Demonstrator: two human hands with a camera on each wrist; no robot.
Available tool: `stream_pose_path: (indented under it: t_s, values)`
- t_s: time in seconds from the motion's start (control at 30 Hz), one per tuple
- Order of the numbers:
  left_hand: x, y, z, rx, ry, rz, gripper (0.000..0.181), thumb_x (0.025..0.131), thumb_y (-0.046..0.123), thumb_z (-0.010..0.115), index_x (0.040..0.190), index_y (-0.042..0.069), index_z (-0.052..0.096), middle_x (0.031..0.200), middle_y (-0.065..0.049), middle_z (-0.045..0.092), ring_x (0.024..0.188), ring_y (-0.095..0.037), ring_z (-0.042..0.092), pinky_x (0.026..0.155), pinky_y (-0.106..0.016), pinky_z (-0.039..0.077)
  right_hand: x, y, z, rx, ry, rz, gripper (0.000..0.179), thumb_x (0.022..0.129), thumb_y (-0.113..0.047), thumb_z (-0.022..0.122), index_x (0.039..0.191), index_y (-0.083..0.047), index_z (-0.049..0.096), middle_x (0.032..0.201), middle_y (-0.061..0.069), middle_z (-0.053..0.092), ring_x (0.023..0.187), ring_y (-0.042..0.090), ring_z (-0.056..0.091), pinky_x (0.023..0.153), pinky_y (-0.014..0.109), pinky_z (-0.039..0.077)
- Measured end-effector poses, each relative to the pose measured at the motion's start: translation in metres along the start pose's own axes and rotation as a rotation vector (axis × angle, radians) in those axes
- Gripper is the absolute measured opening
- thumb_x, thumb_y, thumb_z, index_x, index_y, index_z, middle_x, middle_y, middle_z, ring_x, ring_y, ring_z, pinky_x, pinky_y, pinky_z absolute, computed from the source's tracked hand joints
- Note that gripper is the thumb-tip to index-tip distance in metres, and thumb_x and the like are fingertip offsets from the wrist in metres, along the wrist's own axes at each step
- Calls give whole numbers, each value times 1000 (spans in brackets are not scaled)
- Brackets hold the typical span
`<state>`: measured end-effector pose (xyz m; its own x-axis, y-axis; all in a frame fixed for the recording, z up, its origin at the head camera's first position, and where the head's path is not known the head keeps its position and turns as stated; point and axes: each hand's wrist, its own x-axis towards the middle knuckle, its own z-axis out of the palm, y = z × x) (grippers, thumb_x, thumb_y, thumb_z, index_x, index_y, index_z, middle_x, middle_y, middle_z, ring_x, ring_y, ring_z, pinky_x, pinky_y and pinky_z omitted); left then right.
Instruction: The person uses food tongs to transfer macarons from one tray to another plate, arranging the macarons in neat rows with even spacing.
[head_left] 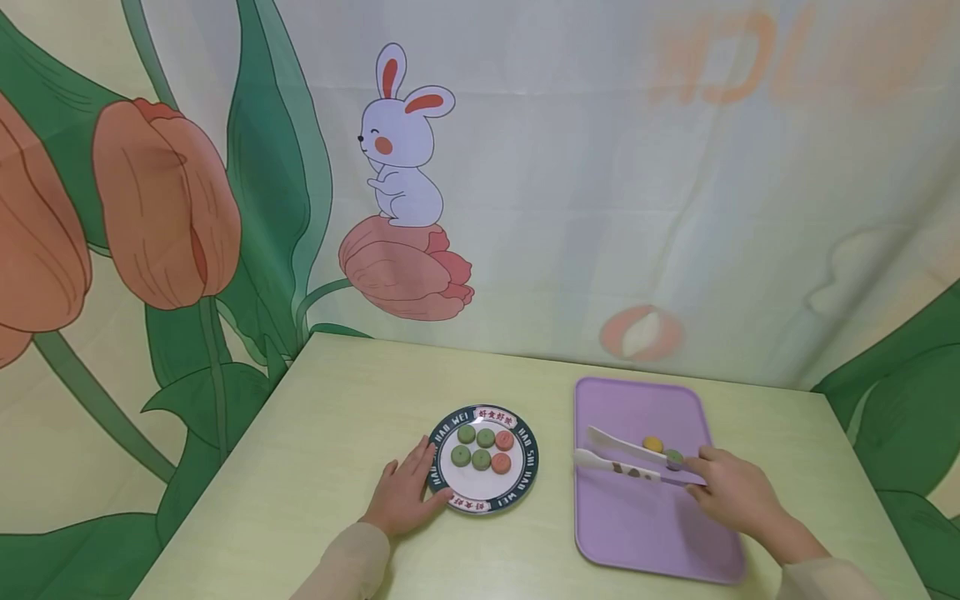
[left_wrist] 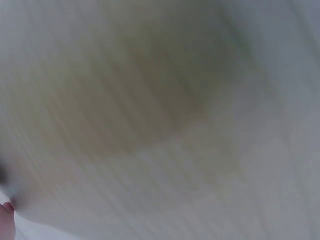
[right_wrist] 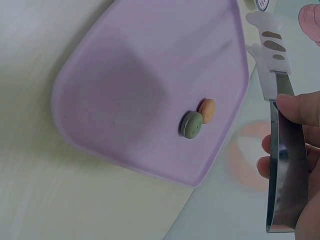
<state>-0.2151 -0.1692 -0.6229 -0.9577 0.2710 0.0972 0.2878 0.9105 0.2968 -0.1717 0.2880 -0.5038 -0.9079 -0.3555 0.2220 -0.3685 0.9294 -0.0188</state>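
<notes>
My right hand (head_left: 738, 492) grips a pair of tongs (head_left: 626, 461) with metal arms and pale, brown-spotted tips, held over a purple tray (head_left: 652, 533). Nothing sits between the tips, which stand apart. In the right wrist view a green macaron (right_wrist: 191, 124) and an orange-yellow macaron (right_wrist: 207, 111) lie side by side on the tray. My left hand (head_left: 405, 492) rests at the left rim of a round plate (head_left: 531, 458) with a dark lettered border, fingers extended. On the plate are several green macarons (head_left: 481, 459) and two pink macarons (head_left: 500, 462).
Plate and tray stand apart on a light wood-look table (head_left: 360, 392). Behind the table hangs a cloth backdrop (head_left: 555, 208) printed with tulips and a rabbit. The left wrist view is mostly a blurred pale surface.
</notes>
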Motion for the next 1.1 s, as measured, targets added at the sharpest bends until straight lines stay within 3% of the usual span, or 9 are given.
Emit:
stream_pose_path:
  t_s: [0.4,0.83,1.1]
  values:
    - [0,0,0,2,3,0,81,80,63,41,140,11,25,148,-4,19,133,-21,27,104,-50,22,-7,9,-4,9,-19,41,17,68,-19,69,83,-13,62,70,-5,46,58,8,38,45,24,31]
    - [0,0,1,1,9,3,81,80,63,42,140,10,25,148,-4,19,133,-21,27,104,-51,22,-13,18,-6,2,-25,70,14,68,-19,69,77,-15,59,65,-7,40,54,7,33,42,23,27]
    - [0,0,0,-9,0,-2,82,80,63,41,140,10,25,148,-4,19,133,-21,27,104,-51,22,-15,22,-8,9,-66,103,15,70,-19,68,81,-11,61,65,-5,40,55,8,33,43,23,27]
